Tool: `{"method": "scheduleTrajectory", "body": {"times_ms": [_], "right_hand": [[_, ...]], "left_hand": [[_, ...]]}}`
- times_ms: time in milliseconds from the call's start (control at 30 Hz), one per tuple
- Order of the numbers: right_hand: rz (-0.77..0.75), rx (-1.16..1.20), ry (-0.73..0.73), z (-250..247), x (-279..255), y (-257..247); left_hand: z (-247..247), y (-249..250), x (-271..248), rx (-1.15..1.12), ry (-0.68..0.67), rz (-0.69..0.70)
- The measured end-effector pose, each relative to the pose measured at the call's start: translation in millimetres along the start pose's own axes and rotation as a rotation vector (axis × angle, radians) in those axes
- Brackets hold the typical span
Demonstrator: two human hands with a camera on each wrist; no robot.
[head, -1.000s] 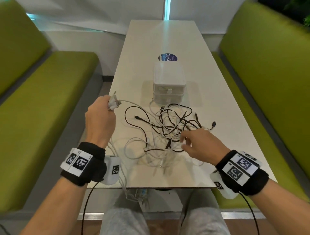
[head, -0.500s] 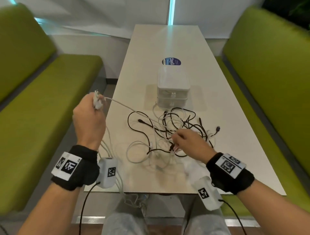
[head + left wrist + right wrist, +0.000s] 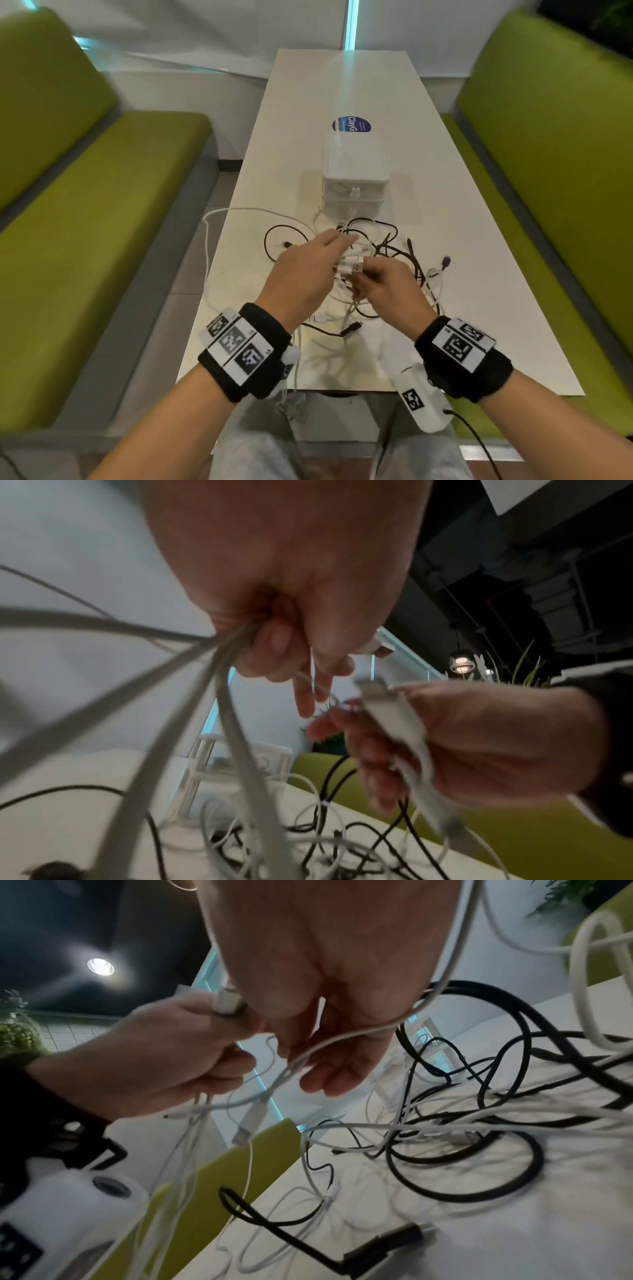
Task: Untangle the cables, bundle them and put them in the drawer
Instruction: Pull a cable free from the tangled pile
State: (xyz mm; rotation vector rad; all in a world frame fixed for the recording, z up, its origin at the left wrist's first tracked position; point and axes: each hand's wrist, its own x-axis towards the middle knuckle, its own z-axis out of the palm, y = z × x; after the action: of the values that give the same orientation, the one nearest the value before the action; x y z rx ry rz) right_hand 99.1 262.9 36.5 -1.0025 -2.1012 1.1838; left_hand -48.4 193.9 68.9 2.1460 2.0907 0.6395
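A tangle of white and black cables [image 3: 387, 253] lies on the white table [image 3: 479, 308] in front of a small white drawer box [image 3: 354, 181], whose drawers are closed. Both hands meet just above the tangle. My left hand [image 3: 318, 263] grips several strands of one white cable [image 3: 236, 653], and its white plug [image 3: 380, 649] sticks out past the fingers. My right hand [image 3: 371, 279] pinches a white connector [image 3: 377, 693] beside it. A slack loop of the white cable [image 3: 207, 246] hangs over the table's left edge. Another white connector [image 3: 246, 1123] dangles below the hands.
Green benches [image 3: 102, 222] run along both sides of the table. A round blue sticker [image 3: 351, 124] lies behind the drawer box. A black plug [image 3: 380, 1250] lies near the front edge, and a dark plug [image 3: 446, 262] lies right of the tangle.
My left hand swung from beyond the table's left edge to the tangle, bringing the white plug with it. The right hand lifted a white connector to meet it.
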Motion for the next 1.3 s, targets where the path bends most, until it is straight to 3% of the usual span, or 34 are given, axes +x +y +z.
{"method": "scheduleTrajectory", "body": {"times_ms": [100,267,433,567,667,800,867,933,1000,1133,1200,1300], "right_hand": [[-0.053,-0.048,0.001,-10,-2,-3],[-0.014,-0.182,-0.160,-17,-8,-2],[-0.117,-0.353,-0.232,-12,-10,-6],[-0.118,-0.366,-0.307,-16,-14,-6],[-0.096,-0.324,-0.233,-15,-15,3],[0.034,0.034,0.019,-17,-12,-8],[0.078,0.210,-0.079,-23,-17,-22],[0.078,0.297,-0.274,-28,-26,-36],[0.031,0.270,-0.431,-29,-36,-48],[0.063,0.221,-0.540,-25,-42,-46],[0.087,0.054,-0.651,-24,-42,-42],[0.059,-0.428,-0.864,-22,-40,-35]], "left_hand": [[5,-5,0,0.070,-0.052,-0.010],[-14,-22,1,0.006,0.227,-0.144],[-19,-24,-2,-0.019,0.251,-0.160],[-37,-30,-6,-0.132,0.381,-0.243],[-46,-30,-12,-0.069,0.299,-0.102],[-51,-27,-24,-0.138,0.035,0.018],[-54,-27,-31,-0.179,-0.080,0.055],[-56,-24,-38,-0.135,-0.123,0.076],[-57,-17,-43,-0.076,-0.138,0.073],[-52,-10,-49,-0.145,-0.168,0.050],[-53,-8,-50,-0.249,-0.107,0.013],[-56,-5,-51,-0.275,-0.050,-0.005]]}}
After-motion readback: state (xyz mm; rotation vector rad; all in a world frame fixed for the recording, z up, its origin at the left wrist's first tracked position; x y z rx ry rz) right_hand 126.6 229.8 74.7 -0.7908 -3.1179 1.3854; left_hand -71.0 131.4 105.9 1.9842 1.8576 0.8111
